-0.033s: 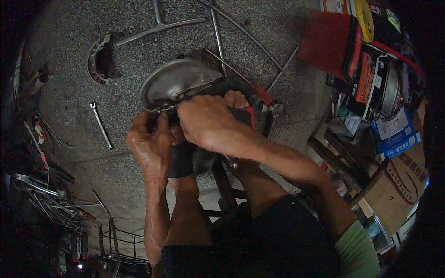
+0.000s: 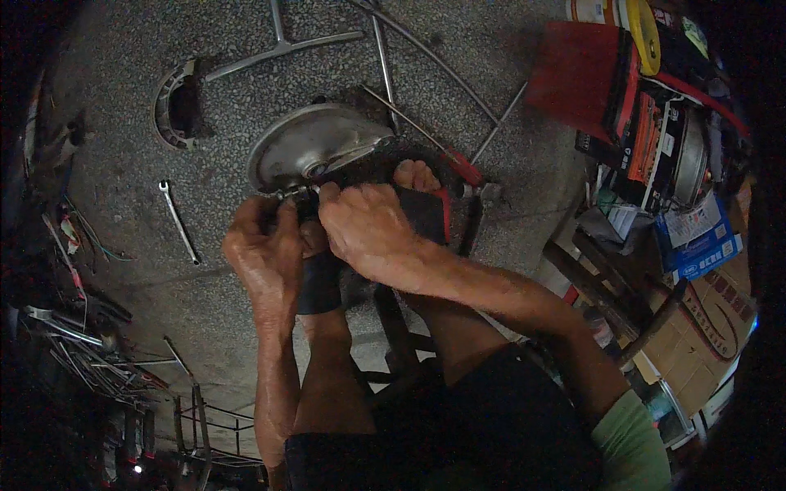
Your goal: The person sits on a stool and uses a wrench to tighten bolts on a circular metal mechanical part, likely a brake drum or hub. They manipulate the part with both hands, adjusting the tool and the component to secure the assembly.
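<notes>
The grip of both bare hands closes at one spot: the left hand (image 2: 264,252) and the right hand (image 2: 370,229) meet fingertip to fingertip at the near edge of a round, dull-silver metal hub disc (image 2: 315,146), clenched on a small part there that is too dark and too hidden by the fingers to make out. The disc lies on the speckled grey concrete floor (image 2: 246,82), just beyond the knuckles. Directly under the grip, a bare foot in a black strapped sandal (image 2: 321,282) is set on the floor, and a second foot (image 2: 416,176) shows just past the right hand, beside a black and red frame (image 2: 458,168). Thin steel rods (image 2: 385,65) run away from the disc on its far side. Well to the left of the grip lies a slim silver open-ended spanner (image 2: 178,221), and beyond it a curved, ring-shaped metal piece (image 2: 168,106). To the right of the grip, well apart, a red flat sheet (image 2: 573,69) and a jumble of cardboard boxes and printed cartons (image 2: 696,237) crowd the edge of the view. Below and to the left of the grip sits a wire rack (image 2: 201,417) in deep shadow.
</notes>
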`<state>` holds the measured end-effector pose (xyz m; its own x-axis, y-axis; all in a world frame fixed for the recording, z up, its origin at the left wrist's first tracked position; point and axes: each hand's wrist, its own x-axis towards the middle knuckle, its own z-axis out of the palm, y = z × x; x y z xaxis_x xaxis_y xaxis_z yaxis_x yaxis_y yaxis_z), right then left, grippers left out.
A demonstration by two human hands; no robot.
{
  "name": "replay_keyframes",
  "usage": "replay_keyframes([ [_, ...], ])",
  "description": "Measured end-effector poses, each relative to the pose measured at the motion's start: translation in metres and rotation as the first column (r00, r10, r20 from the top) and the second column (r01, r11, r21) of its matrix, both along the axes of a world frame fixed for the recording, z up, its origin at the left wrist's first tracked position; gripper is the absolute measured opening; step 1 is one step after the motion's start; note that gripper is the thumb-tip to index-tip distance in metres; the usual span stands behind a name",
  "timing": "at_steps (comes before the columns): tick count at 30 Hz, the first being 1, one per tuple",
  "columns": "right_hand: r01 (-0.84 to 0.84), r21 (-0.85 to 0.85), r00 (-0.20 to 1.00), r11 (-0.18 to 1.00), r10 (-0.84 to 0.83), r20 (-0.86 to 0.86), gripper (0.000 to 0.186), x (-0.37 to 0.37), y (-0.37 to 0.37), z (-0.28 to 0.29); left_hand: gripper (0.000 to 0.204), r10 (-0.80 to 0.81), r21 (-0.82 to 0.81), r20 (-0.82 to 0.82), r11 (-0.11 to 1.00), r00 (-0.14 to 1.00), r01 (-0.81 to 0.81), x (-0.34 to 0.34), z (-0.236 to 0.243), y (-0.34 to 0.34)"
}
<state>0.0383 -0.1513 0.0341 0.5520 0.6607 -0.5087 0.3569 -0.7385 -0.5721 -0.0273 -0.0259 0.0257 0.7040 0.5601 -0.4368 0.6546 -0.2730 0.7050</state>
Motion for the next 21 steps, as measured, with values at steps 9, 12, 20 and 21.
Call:
replay_keyframes([
  [9,0.051,-0.085,0.989,0.995,-0.062,-0.133,0.022,-0.029,-0.026,-0.032,0.014,-0.018,-0.103,-0.067,0.995,0.998,0.011,-0.002,0.001,0.005],
  [12,0.038,-0.058,0.996,0.998,-0.042,-0.074,0.016,-0.021,-0.023,-0.018,0.014,0.062,-0.223,0.017,0.973,0.998,-0.056,-0.009,-0.006,0.005],
  [20,0.636,0.035,0.724,0.771,-0.581,-0.372,0.025,0.009,-0.007,-0.027,0.023,0.354,-0.368,-0.037,0.865,0.934,-0.342,-0.019,-0.008,-0.001],
  [21,0.694,-0.028,0.615,0.72,-0.613,-0.496,0.025,0.01,-0.008,-0.029,0.023,0.325,-0.371,-0.03,0.874,0.945,-0.313,-0.017,-0.008,-0.001],
])
